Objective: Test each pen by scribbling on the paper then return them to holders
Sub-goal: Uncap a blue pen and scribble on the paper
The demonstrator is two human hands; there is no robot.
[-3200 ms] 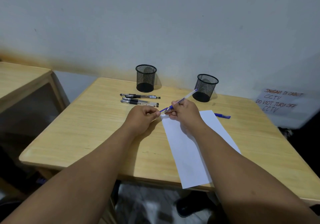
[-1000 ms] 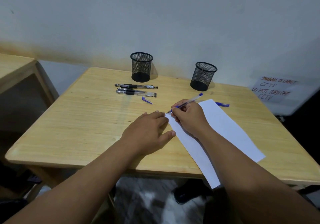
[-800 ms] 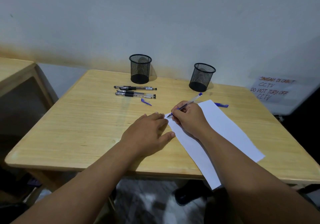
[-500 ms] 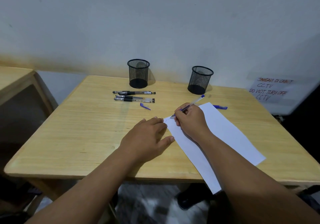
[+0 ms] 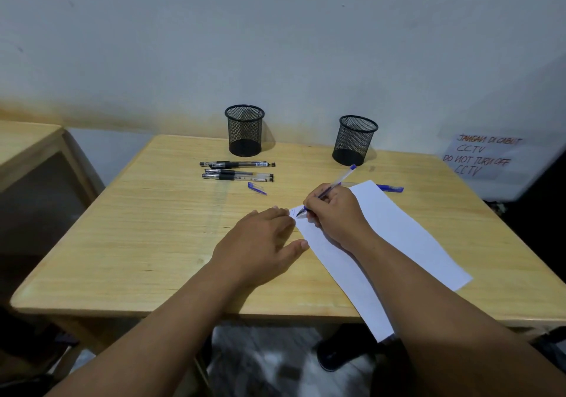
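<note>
My right hand (image 5: 335,212) grips a blue pen (image 5: 343,178) with its tip on the near-left corner of a white paper (image 5: 395,237), where faint blue marks show. My left hand (image 5: 260,243) lies flat, fingers spread, pressing the paper's left edge. The pen's blue cap (image 5: 256,188) lies loose on the table. Three black pens (image 5: 237,170) lie side by side behind it. Another blue pen (image 5: 389,188) pokes out behind the paper. Two black mesh holders, one on the left (image 5: 244,130) and one on the right (image 5: 355,139), stand empty at the back.
The wooden table (image 5: 137,237) stands against a white wall. A second wooden table (image 5: 27,142) is to the left. A handwritten CCTV note (image 5: 479,157) hangs at the right. The paper overhangs the table's front edge; a dark shoe (image 5: 340,356) shows on the floor below.
The cap came off the blue pen and now lies on the table. My left hand went flat onto the paper's edge, and my right hand brought the pen tip down and made marks.
</note>
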